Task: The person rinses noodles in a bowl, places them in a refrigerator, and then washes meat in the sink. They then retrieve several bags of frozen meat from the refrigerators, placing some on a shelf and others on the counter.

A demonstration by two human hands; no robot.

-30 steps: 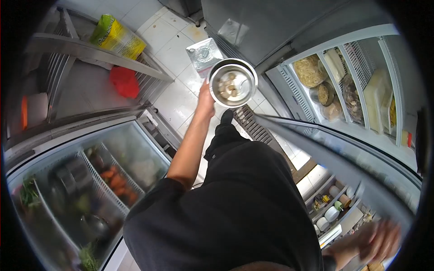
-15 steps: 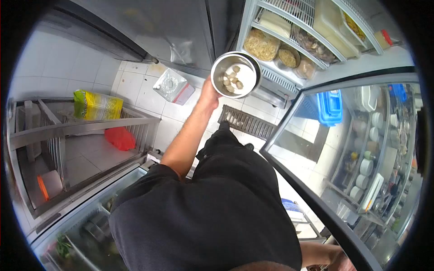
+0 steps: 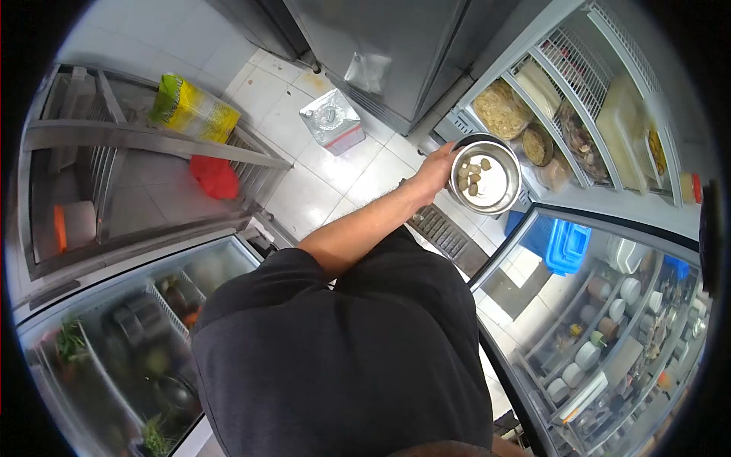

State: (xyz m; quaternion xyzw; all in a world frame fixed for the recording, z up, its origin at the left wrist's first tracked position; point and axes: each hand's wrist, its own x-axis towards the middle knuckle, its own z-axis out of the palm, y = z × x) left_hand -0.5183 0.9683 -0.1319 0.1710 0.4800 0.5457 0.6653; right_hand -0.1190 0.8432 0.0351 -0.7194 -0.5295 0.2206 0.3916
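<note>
My left hand (image 3: 435,172) grips the rim of a round steel pot (image 3: 512,199) on its left side. Several small brownish round pieces (image 3: 474,177) lie inside on the pale bottom. The pot is just in front of the open fridge's shelves, where bags and a bowl of pale food (image 3: 536,145) stand. At the bottom right only a bit of my right arm shows; my right hand is out of sight behind my body and the door edge.
A glass fridge door (image 3: 525,365) stands open at the right. A square tin (image 3: 332,122) sits on the tiled floor. At the left are a metal rack (image 3: 122,135) with a yellow-green bag (image 3: 194,110) and a red bag (image 3: 214,177), above a glass-topped chiller (image 3: 247,247).
The pot in my left hand has moved right and slightly down, closer to the fridge shelves. My view has turned. My right hand, partly visible earlier at the door's lower edge, has left the view.
</note>
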